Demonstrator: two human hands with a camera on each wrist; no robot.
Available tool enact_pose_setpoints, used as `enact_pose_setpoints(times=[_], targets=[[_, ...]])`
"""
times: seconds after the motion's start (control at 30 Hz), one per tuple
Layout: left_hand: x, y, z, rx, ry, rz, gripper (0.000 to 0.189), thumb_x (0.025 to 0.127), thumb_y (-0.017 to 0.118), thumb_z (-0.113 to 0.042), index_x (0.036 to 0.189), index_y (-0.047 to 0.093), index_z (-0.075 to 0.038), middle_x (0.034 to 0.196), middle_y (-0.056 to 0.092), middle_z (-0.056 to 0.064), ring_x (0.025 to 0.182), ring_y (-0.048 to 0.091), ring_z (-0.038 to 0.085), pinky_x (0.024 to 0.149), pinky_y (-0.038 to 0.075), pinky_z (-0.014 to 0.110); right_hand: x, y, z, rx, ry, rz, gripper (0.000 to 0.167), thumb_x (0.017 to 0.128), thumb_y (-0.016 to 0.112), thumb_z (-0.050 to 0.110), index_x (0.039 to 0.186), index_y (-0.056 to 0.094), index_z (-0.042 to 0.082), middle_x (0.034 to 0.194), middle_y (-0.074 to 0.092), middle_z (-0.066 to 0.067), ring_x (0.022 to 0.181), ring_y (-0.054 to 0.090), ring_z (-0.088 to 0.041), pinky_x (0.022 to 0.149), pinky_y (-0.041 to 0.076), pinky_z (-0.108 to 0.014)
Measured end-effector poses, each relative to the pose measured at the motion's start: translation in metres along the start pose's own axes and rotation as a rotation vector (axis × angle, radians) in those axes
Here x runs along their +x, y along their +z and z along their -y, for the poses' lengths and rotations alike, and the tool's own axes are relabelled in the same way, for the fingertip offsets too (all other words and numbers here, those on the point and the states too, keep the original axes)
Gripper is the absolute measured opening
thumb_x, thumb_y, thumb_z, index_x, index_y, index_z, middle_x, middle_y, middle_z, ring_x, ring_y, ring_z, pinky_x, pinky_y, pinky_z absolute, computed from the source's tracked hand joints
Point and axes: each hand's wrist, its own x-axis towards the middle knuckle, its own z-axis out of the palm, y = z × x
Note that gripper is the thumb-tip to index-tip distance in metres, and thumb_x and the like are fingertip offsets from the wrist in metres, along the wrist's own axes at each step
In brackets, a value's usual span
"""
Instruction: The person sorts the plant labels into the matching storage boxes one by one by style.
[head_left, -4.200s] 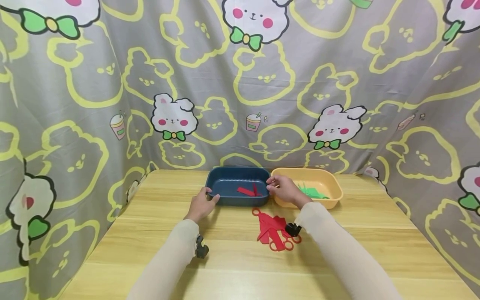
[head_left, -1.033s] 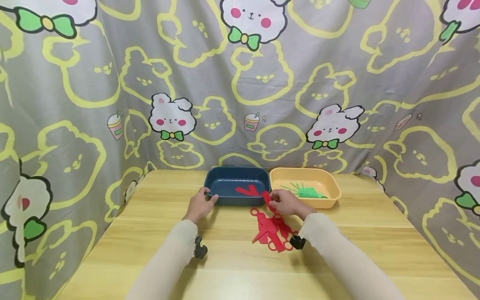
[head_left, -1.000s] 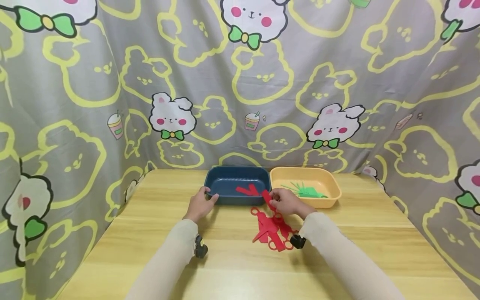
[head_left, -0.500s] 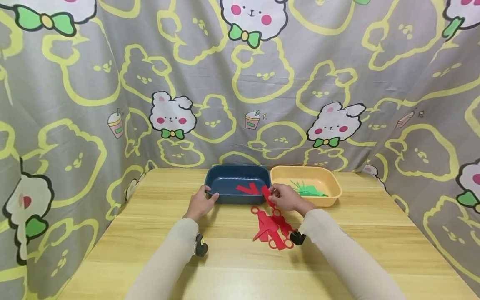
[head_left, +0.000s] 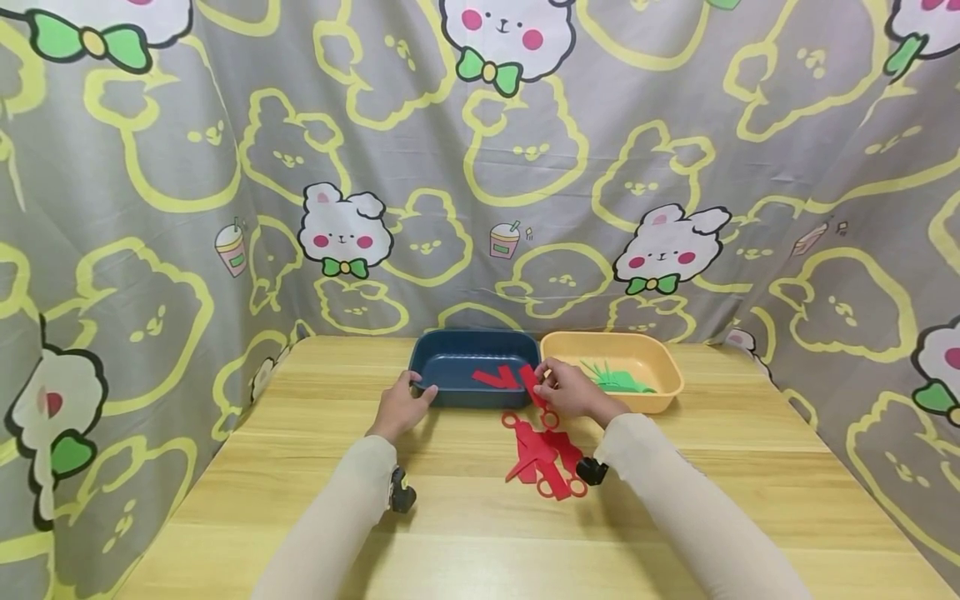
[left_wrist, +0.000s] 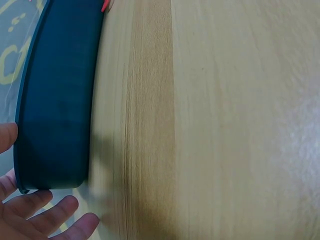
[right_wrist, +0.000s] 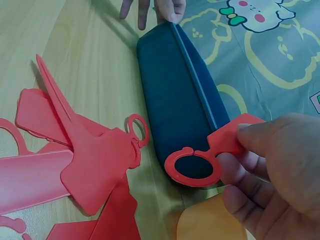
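Observation:
My left hand (head_left: 401,408) grips the near left corner of a dark blue plastic basin (head_left: 480,398). In the left wrist view the thumb is at the basin's rim and several fingers spread by its end wall (left_wrist: 57,125). My right hand (head_left: 573,390) pinches a red plastic tag (right_wrist: 232,135) with an open ring at one end, between thumb and fingers. That tag is at the basin's near right corner, its ring hanging outside. Two red tags (head_left: 495,379) lie inside the basin. A pile of red tags (head_left: 536,450), some ringed and one spiked, lies on the table below.
A yellow-orange basin (head_left: 667,385) stands right beside the blue one, with green tags (head_left: 618,381) in it; my right forearm passes before its front. Patterned grey cloth (head_left: 427,167) hangs behind and around the wooden table (head_left: 465,542).
From an empty right hand at the basin's rim, I have picked a red tag off the pile. It has moved slightly up and left against the basin's corner. My left hand stays put.

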Motion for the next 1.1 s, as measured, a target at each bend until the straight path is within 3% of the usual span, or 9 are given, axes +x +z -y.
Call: enact_pose_setpoints(times=[0.67,1.1], targets=[[-0.003,-0.002,-0.002,0.0,-0.002,0.003,0.045,0.097,0.058,-0.035,0.127,0.048,-0.004,0.113,0.06,0.023,0.101,0.056,0.037,0.091,0.043,0.05,0.008,-0.005,0.005,-0.038,-0.037,-0.039,0.015,0.095,0.062,0.009,0.105,0.054,0.001,0.076,0.059,-0.006,0.06,0.06,-0.015,0.062,0.047,-0.031],[-0.002,0.0,-0.001,-0.001,-0.007,0.0,0.045,0.096,0.058,-0.035,0.127,0.048,-0.004,0.109,0.061,0.022,0.101,0.056,0.038,0.09,0.043,0.051,0.014,-0.003,0.008,-0.012,0.001,-0.089,0.019,0.094,0.064,0.01,0.108,0.054,0.001,0.077,0.059,-0.006,0.062,0.061,-0.016,0.062,0.048,-0.03]])
